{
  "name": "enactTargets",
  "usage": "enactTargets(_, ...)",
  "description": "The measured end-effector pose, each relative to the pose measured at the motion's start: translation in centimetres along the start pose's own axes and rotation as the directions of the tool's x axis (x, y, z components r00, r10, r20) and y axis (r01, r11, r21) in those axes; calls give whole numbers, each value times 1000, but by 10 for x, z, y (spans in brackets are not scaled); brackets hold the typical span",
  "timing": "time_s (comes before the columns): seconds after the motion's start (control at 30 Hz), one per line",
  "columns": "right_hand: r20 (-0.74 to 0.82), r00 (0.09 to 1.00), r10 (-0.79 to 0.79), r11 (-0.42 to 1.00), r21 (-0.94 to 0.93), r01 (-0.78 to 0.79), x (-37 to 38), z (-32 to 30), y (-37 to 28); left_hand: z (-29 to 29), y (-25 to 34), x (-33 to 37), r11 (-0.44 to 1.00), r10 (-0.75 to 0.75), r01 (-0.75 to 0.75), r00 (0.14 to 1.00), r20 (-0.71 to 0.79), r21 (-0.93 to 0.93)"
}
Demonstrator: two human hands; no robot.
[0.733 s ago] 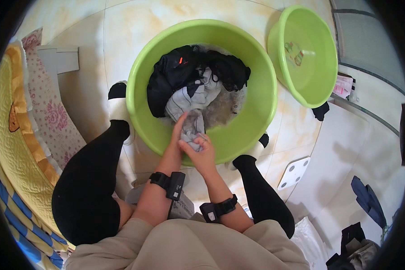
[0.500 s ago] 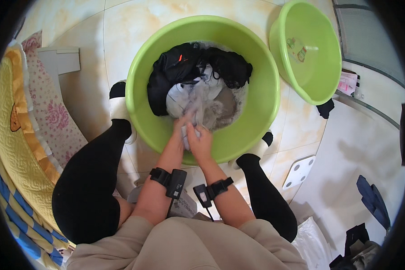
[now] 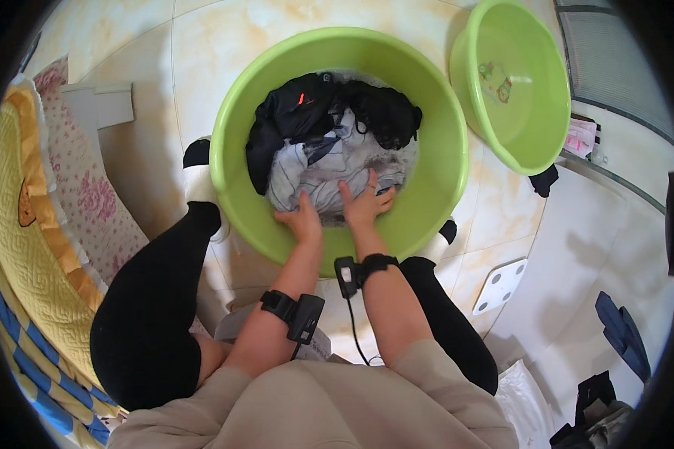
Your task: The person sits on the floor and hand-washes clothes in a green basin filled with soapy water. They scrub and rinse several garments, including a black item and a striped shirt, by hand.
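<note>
In a large green basin [image 3: 228, 194] lies a wet grey-white striped garment [image 3: 318, 187] in soapy water. A black garment [image 3: 288, 112] with a small orange mark is bunched behind it, beside another black bundle [image 3: 382, 123]. My left hand [image 3: 302, 221] rests on the near left edge of the striped garment, fingers apart, some tips hidden in the cloth. Just to its right, my right hand [image 3: 363, 203] lies on the same garment with its fingers spread. Each forearm carries a black strapped device.
The basin stands on the tiled floor [image 3: 210, 52] between my legs. A second green basin [image 3: 532, 112] leans at the far right. A white scale [image 3: 499, 286] lies right of my right leg. On the left is a bed with a yellow quilted cover [image 3: 26, 247].
My hands were together at the basin's near side, closed on the bunched striped cloth. They have come apart, the right hand moving right, and the garment now lies spread lower in the water.
</note>
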State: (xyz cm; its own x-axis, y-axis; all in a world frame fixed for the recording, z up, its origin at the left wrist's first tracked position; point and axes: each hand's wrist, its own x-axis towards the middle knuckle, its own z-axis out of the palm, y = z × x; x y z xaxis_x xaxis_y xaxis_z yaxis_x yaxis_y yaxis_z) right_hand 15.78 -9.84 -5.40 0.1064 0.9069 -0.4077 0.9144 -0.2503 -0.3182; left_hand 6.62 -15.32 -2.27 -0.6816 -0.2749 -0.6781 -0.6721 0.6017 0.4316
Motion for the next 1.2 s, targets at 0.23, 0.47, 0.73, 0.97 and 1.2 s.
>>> enactTargets(0.23,448,894,-24,733,616,-289,-42,-41,-33,-18,25,3,721,-440,671,635,635,-171)
enactTargets(0.47,190,907,-377,815,534,227,-114,-80,-54,-34,31,-15,888,48,335,612,790,-314)
enactTargets(0.73,197,966,-168,960,253,116,-55,-47,-54,-19,28,6,851,-187,500,572,798,-159)
enactTargets(0.97,-186,980,-75,992,-110,55,3,-41,-15,-1,-25,25,966,-54,141,930,363,-218)
enactTargets(1.2,-6,994,-113,991,-72,112,-3,1,4,2,-8,7,881,-403,459,856,323,-117)
